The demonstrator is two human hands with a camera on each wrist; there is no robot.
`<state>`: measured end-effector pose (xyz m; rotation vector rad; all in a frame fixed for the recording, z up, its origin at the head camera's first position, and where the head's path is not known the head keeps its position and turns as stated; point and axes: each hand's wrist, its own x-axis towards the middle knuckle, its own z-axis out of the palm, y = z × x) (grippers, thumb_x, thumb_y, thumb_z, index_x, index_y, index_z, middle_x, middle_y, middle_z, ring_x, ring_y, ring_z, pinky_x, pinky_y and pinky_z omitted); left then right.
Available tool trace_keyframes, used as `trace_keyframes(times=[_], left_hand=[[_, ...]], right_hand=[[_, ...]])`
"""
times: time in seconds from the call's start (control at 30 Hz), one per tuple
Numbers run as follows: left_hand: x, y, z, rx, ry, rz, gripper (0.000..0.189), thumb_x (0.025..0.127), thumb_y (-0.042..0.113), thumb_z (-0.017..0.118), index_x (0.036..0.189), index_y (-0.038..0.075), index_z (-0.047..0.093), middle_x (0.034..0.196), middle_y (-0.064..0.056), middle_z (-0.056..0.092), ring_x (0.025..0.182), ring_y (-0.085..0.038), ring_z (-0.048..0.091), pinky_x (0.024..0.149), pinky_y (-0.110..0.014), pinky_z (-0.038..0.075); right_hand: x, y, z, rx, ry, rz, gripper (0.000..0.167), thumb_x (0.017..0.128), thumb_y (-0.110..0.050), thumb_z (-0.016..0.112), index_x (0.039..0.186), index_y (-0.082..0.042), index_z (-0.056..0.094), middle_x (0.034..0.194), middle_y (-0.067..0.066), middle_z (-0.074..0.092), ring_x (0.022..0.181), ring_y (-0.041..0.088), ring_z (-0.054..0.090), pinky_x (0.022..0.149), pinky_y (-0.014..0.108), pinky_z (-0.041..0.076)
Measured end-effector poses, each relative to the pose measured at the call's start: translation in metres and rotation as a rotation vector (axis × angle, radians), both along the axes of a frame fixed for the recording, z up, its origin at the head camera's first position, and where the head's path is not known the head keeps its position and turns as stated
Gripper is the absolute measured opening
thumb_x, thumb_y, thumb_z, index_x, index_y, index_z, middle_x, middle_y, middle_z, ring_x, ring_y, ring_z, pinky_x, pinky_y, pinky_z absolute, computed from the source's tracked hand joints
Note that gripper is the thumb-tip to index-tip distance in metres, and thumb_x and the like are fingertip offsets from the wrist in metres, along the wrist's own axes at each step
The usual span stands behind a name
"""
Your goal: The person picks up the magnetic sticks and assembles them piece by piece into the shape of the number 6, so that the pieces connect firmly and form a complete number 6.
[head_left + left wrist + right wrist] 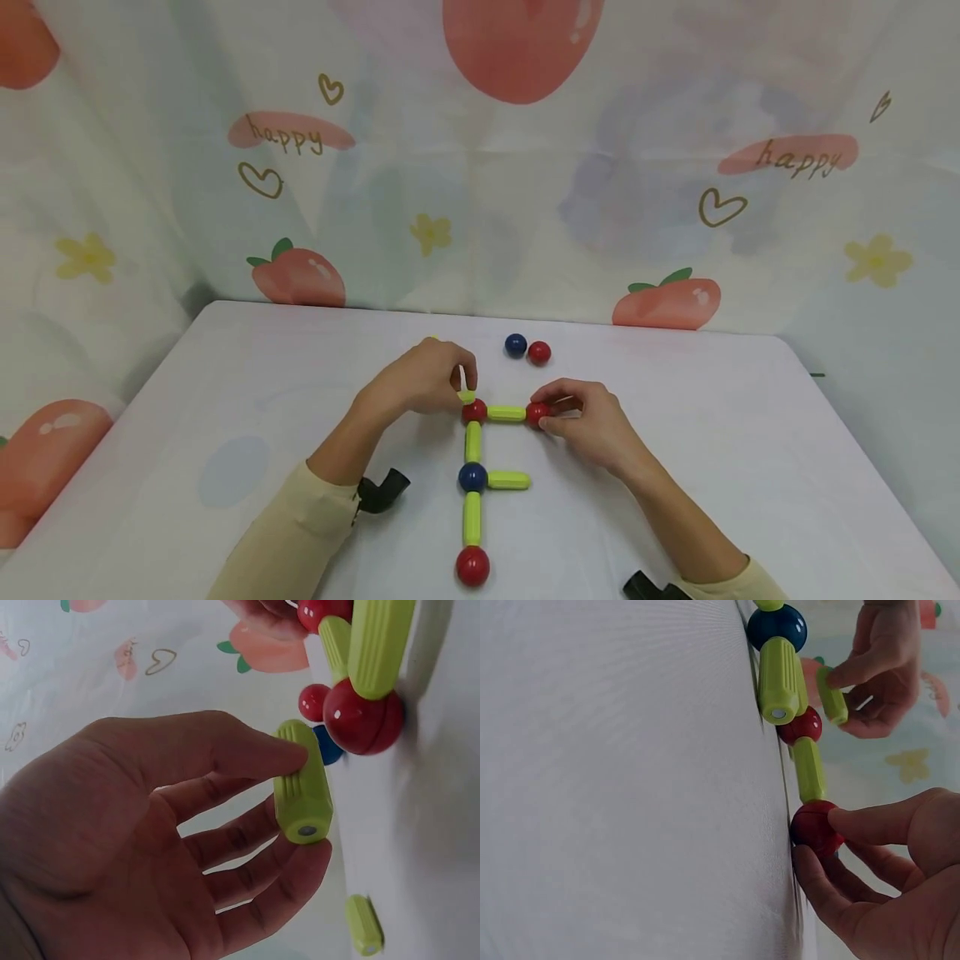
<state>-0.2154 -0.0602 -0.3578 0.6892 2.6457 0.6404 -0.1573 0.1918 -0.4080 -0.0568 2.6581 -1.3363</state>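
Note:
My left hand (431,379) pinches a yellow-green magnetic rod (304,784) between thumb and fingers, near the top-left red ball (474,411). In the left wrist view the metal tip of that rod faces the camera. At the right, my right hand (588,417) grips another red ball (817,829) at the end of the top rod (506,413). Below the corner, an upright rod (472,442) runs to a blue ball (472,477), which has a side rod (510,480) pointing right. A lower rod (472,518) leads down to a large red ball (472,567).
Behind the hands a loose blue ball (515,346) and a loose red ball (539,353) lie on the white table (675,367). One more loose rod (364,924) lies beyond the left hand, mostly hidden in the head view. A printed cloth (480,183) hangs behind the table.

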Motion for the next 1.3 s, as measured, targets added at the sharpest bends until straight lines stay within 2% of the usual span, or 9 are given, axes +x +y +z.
trace_keyframes(times=[0.3,0.5,0.7,0.93,1.2,1.3], left_hand=[[0.019,0.014,0.001,0.093,-0.113,-0.173,0.021,0.084,0.005,0.081,0.092,0.021,0.072,0.084,0.0,0.064,0.081,-0.015,0.058,0.066,-0.026,0.049],[0.031,0.023,0.006,0.108,-0.168,-0.258,0.024,0.084,0.004,0.08,0.095,0.023,0.072,0.087,-0.001,0.066,0.079,-0.013,0.059,0.064,-0.024,0.051],[0.04,0.031,0.003,0.13,-0.212,-0.338,0.026,0.084,0.003,0.08,0.098,0.024,0.074,0.084,0.003,0.066,0.072,-0.009,0.061,0.063,-0.023,0.05],[0.051,0.04,-0.001,0.11,-0.234,-0.414,0.025,0.083,0.004,0.08,0.095,0.025,0.072,0.079,0.008,0.064,0.069,-0.005,0.061,0.062,-0.022,0.052],[0.059,0.05,-0.007,0.057,-0.263,-0.557,0.022,0.085,0.006,0.083,0.097,0.022,0.073,0.078,0.01,0.064,0.072,-0.002,0.06,0.068,-0.019,0.052],[0.061,0.054,-0.01,0.042,-0.289,-0.59,0.022,0.085,0.006,0.083,0.098,0.021,0.074,0.076,0.011,0.064,0.07,-0.001,0.06,0.067,-0.019,0.053]], right_hand=[[-0.001,0.002,0.0,0.003,0.008,0.018,0.025,0.092,-0.007,0.075,0.117,-0.013,0.075,0.106,0.002,0.076,0.101,0.02,0.069,0.085,0.032,0.054],[-0.001,0.003,0.0,-0.007,0.011,0.028,0.026,0.092,-0.006,0.074,0.117,-0.012,0.075,0.105,0.003,0.076,0.101,0.021,0.069,0.084,0.032,0.053],[-0.001,0.005,-0.001,-0.037,0.026,0.046,0.026,0.091,-0.004,0.073,0.116,-0.011,0.075,0.103,0.004,0.078,0.099,0.021,0.071,0.083,0.034,0.051],[-0.001,0.005,-0.001,-0.046,0.037,0.051,0.025,0.091,-0.004,0.073,0.115,-0.011,0.075,0.102,0.004,0.078,0.098,0.02,0.072,0.085,0.035,0.051],[-0.001,0.005,-0.001,-0.05,0.028,0.052,0.023,0.092,-0.005,0.074,0.114,-0.011,0.075,0.102,0.004,0.078,0.099,0.02,0.072,0.085,0.035,0.051],[-0.001,0.005,-0.001,-0.052,0.026,0.048,0.023,0.091,-0.005,0.074,0.114,-0.012,0.075,0.102,0.004,0.078,0.099,0.02,0.071,0.085,0.035,0.051]])
